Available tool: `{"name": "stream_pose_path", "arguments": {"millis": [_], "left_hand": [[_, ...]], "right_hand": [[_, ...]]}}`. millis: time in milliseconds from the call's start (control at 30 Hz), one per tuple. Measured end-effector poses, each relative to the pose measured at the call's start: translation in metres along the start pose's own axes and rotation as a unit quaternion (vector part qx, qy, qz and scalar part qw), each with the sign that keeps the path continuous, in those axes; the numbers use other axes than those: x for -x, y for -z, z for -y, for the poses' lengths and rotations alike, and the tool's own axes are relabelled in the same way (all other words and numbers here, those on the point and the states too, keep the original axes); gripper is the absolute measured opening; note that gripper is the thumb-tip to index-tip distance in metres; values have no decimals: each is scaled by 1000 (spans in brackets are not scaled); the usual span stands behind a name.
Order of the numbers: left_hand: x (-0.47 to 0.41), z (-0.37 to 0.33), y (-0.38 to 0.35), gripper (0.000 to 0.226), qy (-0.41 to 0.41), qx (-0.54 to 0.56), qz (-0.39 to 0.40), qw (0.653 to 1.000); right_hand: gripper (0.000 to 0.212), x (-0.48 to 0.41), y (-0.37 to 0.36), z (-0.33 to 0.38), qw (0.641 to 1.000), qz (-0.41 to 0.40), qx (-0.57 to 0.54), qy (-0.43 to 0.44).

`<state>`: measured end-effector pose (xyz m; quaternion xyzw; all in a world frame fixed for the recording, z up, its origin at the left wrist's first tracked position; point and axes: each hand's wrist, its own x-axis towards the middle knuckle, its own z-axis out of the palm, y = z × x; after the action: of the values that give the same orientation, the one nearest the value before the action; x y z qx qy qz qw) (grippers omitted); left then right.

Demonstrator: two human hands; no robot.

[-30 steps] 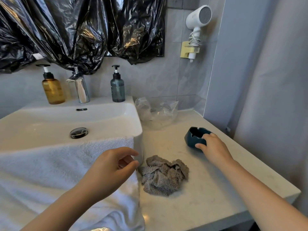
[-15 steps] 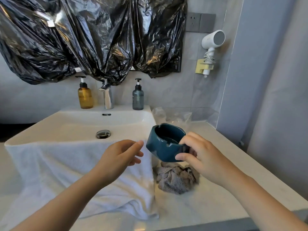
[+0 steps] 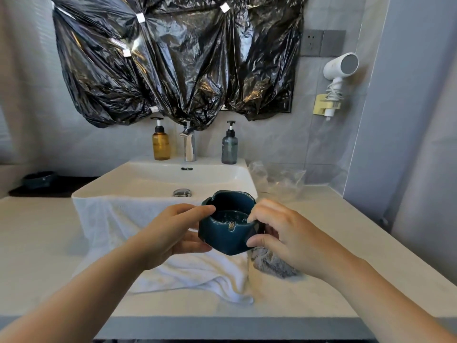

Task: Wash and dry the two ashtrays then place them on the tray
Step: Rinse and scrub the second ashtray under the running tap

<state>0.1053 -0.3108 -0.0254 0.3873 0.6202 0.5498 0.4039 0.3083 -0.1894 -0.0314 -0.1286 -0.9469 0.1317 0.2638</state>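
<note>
A dark teal ashtray (image 3: 226, 237) with specks in its bowl is held in the air in front of the white sink (image 3: 158, 180). My left hand (image 3: 173, 233) grips its left side, thumb under, fingers over the rim. My right hand (image 3: 279, 235) pinches its right side. A second dark ashtray (image 3: 38, 179) sits on a black tray (image 3: 59, 189) at the far left of the counter. A grey cloth (image 3: 272, 264) lies crumpled on the counter, partly hidden behind my right hand.
A white towel (image 3: 138, 231) hangs over the sink's front edge onto the counter. A chrome tap (image 3: 189, 144) stands between an amber pump bottle (image 3: 160, 142) and a grey pump bottle (image 3: 229, 144). A clear plastic bag (image 3: 277, 180) lies right of the sink. A hair dryer (image 3: 340, 70) hangs on the wall.
My right hand lifted the ashtray off the counter and brought it left, in front of the sink. My left hand came across and took hold of its left side.
</note>
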Motion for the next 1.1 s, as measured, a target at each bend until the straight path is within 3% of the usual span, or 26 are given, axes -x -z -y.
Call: {"name": "stream_pose_path", "arguments": {"millis": [133,333,567,933,1100], "left_hand": [[0,-5,2,24,23,82,4,996],[-31,-13,24,17,-10,65,-86,994],[-109,-32,87,17,8,25,-174,984],[-260,-39,166,24,9,27,-252,967],[-316,-31,184,23,1,67,-239,969]], "right_hand": [[19,-7,0,2,1000,-5,1,5],[46,-34,-4,-7,997,-70,-33,-25],[11,-88,-13,-37,994,-62,-12,-91],[10,-215,-51,-87,989,-42,6,-140],[12,-270,-64,-106,987,-64,23,-144]]}}
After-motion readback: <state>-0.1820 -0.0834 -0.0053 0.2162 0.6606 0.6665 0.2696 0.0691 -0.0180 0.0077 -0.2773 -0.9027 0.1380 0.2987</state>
